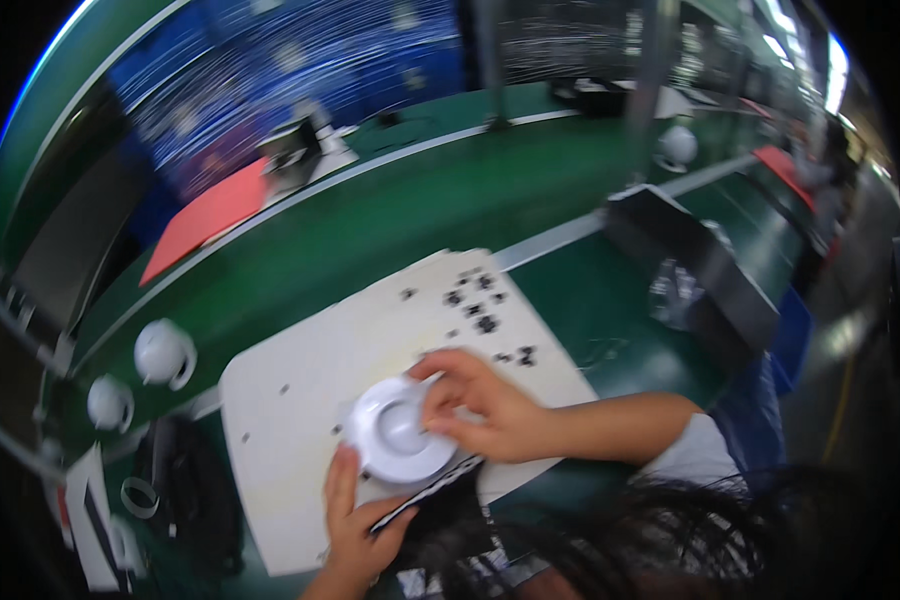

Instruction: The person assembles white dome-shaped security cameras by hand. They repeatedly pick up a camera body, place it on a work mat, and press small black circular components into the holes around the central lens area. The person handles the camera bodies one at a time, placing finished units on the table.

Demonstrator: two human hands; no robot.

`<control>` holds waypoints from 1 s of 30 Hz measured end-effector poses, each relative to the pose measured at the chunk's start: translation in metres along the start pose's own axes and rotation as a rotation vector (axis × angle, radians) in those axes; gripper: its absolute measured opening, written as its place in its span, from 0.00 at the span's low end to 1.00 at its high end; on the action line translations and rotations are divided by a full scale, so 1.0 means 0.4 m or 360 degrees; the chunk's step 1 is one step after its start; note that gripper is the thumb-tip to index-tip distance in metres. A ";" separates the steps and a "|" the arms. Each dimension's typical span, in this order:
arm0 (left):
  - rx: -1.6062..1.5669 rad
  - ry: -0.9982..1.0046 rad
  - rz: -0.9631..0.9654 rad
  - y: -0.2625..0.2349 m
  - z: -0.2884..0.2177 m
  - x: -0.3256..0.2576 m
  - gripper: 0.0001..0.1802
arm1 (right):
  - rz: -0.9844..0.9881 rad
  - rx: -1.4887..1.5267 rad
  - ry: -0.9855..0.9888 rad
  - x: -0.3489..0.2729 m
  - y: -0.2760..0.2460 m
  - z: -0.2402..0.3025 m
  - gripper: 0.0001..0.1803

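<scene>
A white round plastic housing [378,418] with a raised rim and a recessed centre lies over the pale board [300,400]. My left hand [358,530] is at its lower left, fingers against the rim and thumb bent inward, gripping the housing. Above its right side my right hand [490,408] is closed, with the fingertips drawn together over the recess. Whatever those fingertips hold, if anything, is too small to tell. Several small black parts [485,323] lie scattered on the board, mostly at its far right. A dark strip with a light edge [425,493] runs beside my left thumb.
Two white rounded housings [164,352] stand on the green bench at left, near a black bag-like item [192,490] and a white ring [140,497]. At right is a dark open box [690,270] with clear plastic. A red sheet [208,215] lies at far left.
</scene>
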State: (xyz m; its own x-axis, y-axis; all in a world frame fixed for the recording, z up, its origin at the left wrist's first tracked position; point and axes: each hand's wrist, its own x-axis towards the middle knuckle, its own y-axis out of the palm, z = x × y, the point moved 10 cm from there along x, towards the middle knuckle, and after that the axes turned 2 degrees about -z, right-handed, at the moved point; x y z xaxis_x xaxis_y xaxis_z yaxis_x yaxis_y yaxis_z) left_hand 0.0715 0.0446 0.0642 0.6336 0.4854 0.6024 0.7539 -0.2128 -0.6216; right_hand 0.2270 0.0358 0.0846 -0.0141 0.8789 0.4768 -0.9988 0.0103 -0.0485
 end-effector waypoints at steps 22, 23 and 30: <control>0.0122 0.0121 0.0027 -0.009 -0.064 -0.026 0.15 | -0.0133 0.0310 0.0016 0.013 -0.053 -0.003 0.38; 0.0136 0.0108 0.0042 -0.007 -0.064 -0.026 0.15 | -0.0121 0.0285 0.0017 0.016 -0.050 -0.003 0.38; 0.0163 0.0099 0.0094 0.003 -0.060 -0.022 0.15 | -0.0156 0.0056 -0.0036 0.012 -0.053 -0.006 0.34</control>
State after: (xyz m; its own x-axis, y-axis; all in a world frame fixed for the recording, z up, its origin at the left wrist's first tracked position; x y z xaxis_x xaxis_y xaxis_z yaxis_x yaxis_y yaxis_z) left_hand 0.0708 0.0198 0.0702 0.6884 0.4206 0.5910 0.6952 -0.1500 -0.7030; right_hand 0.2481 0.0409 0.0860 0.0830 0.8634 0.4977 -0.9965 0.0785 0.0301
